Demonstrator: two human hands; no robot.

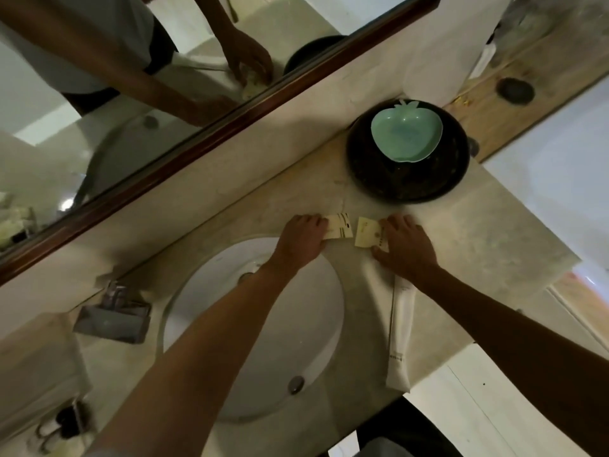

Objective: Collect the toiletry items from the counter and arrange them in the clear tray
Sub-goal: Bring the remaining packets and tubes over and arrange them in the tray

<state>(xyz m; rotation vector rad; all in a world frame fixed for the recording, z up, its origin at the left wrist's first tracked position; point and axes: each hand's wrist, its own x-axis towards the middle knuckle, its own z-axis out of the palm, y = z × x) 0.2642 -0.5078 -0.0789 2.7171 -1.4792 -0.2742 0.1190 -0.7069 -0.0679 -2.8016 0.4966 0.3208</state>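
Two pale sachets side by side on the table (494, 232), just short of the dark round bowl (407, 179): left sachet (339, 230) under the curled fingertips of the left hand (301, 240), right sachet (367, 233) pinned flat under the fingers of the right hand (403, 247). Neither lifted yet. White tube (400, 338) lying below the right wrist, near the table's front edge, untouched. No clear tray plainly visible, so nothing arranged; task judged barely begun. Green apple-shaped dish (407, 135) inside the bowl beyond the hands. Sink basin (263, 324) under the left forearm; open table right of the right hand.
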